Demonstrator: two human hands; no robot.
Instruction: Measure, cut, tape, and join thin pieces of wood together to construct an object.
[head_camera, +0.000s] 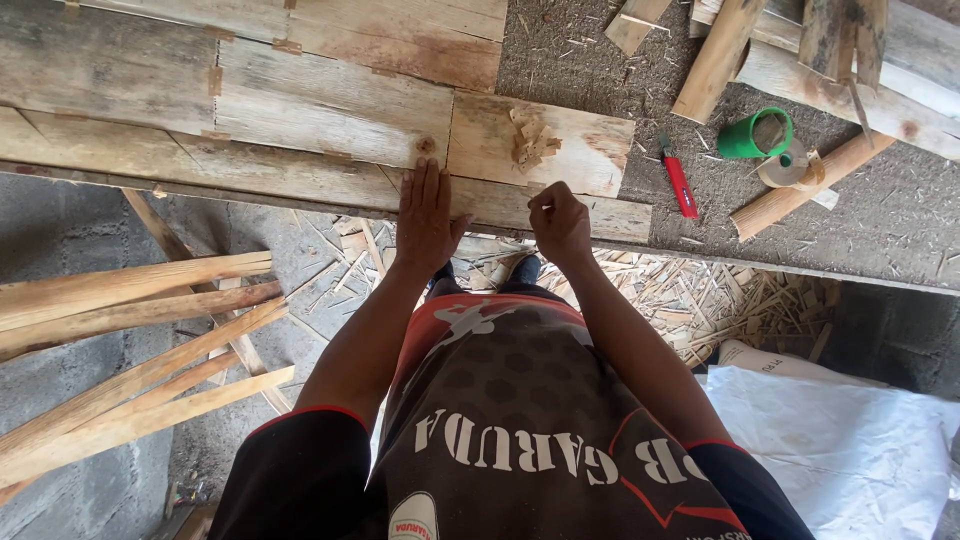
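The tabletop (880, 215) carries sheets of thin veneer (330, 100), patched together. The left hand (427, 215) lies flat, fingers spread, on the veneer's near edge. Just beside it, the right hand (560, 222) is curled, its grip pinched narrow on something too small to tell. Beyond the veneer's right end lie a red cutter (679, 182) and green tape (755, 133).

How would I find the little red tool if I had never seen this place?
Start at the long grey workbench strewn with wood chips, and look past the person's right hand toward the green plastic roll. Between them lies the small red-handled cutter knife, flat on the bench. It is the only red thing there; everything around it is bare wood.
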